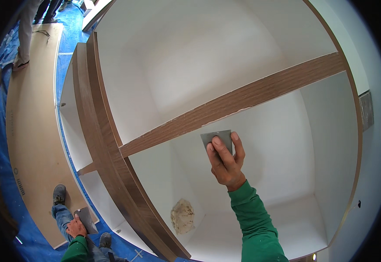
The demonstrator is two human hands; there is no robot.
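Note:
My right hand [228, 163] reaches into the lower compartment of a white cabinet. Its fingers are closed on a small grey flat scraper [224, 136], thumb side and fingertips pressed against the blade. The scraper's top edge is just below the wood-grain shelf edge [242, 98], apart from it. Along that lower edge runs a ragged whitish line of filler-like material. Low on the left, by my jeans, my left hand [76, 227] grips a wider grey flat plate [87, 219], which looks like a metal scraper.
A stained, crumpled whitish cloth or pad [182, 216] lies inside the cabinet. Brown wood-grain uprights [95, 126] border it on the left. Beyond them, a long tan board [37, 113] rests on blue sheeting [68, 26]. Another person's legs [25, 35] stand at the far left.

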